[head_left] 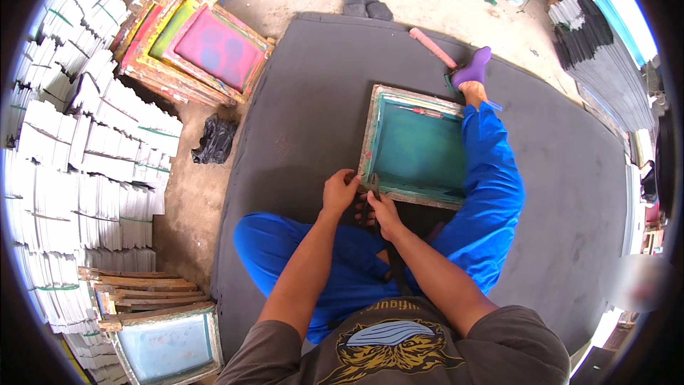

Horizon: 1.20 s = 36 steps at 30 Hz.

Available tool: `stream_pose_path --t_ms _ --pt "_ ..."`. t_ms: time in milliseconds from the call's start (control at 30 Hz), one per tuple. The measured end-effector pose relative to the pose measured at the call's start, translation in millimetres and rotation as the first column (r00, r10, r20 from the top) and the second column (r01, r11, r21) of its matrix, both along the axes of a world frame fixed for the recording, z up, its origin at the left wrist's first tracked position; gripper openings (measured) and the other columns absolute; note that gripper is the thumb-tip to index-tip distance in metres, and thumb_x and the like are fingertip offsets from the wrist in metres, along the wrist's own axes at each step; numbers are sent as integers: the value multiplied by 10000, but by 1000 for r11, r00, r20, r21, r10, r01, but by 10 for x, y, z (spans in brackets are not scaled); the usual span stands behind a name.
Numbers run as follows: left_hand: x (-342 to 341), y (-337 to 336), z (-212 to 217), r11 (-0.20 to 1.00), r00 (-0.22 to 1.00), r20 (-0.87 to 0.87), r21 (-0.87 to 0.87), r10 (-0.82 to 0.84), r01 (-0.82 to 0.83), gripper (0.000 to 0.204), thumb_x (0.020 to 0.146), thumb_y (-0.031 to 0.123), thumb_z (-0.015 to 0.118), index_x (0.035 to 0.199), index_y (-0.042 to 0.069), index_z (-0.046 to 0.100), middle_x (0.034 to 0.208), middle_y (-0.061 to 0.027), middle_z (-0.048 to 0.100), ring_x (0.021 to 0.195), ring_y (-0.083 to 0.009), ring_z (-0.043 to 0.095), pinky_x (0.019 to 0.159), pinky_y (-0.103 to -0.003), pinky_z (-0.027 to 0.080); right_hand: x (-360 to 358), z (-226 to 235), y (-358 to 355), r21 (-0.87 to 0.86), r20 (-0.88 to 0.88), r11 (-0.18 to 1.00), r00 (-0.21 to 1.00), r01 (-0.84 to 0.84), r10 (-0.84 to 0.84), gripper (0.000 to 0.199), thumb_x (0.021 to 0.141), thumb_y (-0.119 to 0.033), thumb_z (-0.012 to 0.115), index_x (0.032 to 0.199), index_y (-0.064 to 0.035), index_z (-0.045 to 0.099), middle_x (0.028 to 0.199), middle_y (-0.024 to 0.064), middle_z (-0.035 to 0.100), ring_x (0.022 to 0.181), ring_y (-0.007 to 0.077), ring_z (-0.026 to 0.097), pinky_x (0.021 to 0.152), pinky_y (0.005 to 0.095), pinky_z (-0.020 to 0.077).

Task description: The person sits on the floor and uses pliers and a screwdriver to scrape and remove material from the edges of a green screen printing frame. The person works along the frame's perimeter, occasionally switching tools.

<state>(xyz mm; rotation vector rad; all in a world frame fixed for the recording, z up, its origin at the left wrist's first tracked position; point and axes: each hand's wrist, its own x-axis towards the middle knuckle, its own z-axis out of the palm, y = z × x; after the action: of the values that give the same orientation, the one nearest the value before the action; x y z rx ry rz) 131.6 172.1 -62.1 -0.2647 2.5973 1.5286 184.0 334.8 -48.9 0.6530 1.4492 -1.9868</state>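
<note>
On the dark mat in front of me lies a wooden screen-printing frame (367, 135) with teal mesh (419, 144). My right hand (386, 215) is closed around a dark hand tool (373, 182) with a greyish metal end, held at the frame's near left corner. Its exact kind is too small to tell. Fingers bent, my left hand (340, 191) pinches at that same corner; what lies in the pinch is hidden. A thin red-handled tool (426, 111) rests along the frame's far inner edge. My blue-trousered right leg covers part of the frame's right side.
A pinkish tube (432, 48) lies near my purple-socked foot (473, 66). Stacked colourful screen frames (206, 50) stand far left, more frames (167, 346) near left. White bundled sheets (92, 150) line the left side. A black plastic bag (214, 139) and dark slippers (367, 5) lie beyond the mat.
</note>
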Motion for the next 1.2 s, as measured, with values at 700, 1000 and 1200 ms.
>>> stream_pose_path --t_ms 700,1000,1200 --pt "-68 331 537 813 962 265 -543 -71 209 486 889 475 725 1077 27 743 1099 -205 747 1023 -398 737 853 -505 597 66 59 795 541 -170 814 976 210 -139 425 1029 -443 620 1173 -45 657 831 95 660 575 207 685 471 378 527" --pt "179 31 605 788 931 365 -578 20 210 469 820 414 714 1032 -3 751 1082 -251 746 1009 -434 732 883 -515 586 175 -303 743 784 -333 615 893 85 302 423 1006 -451 626 933 -36 664 698 93 658 561 212 660 526 384 510" --pt "265 13 214 896 969 246 -435 27 86 453 851 384 715 988 -47 731 842 -226 738 853 -385 751 796 -478 585 -296 -81 900 823 -325 563 873 72 364 525 975 -559 600 930 -42 679 690 129 684 698 320 715 686 458 530"
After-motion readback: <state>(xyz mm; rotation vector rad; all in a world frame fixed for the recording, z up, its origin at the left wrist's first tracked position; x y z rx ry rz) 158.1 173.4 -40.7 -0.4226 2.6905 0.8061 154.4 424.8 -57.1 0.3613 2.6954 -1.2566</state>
